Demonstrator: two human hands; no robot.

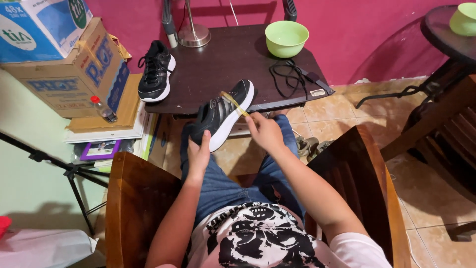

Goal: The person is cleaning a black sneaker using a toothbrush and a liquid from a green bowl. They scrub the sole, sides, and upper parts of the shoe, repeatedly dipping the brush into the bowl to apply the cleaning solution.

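View from my head, seated. My left hand (198, 155) wraps its grip around the heel of a black sneaker (223, 113) with a white sole, propped over my knee against the tabletop (218, 69) edge. My right hand (266, 133) pinches a yellowish toothbrush (234, 103), its tip resting on the sneaker's side near the toe. A second black sneaker (156, 72) lies on the tabletop's left corner; a green bowl (286, 37) and black laces (286, 74) sit well apart.
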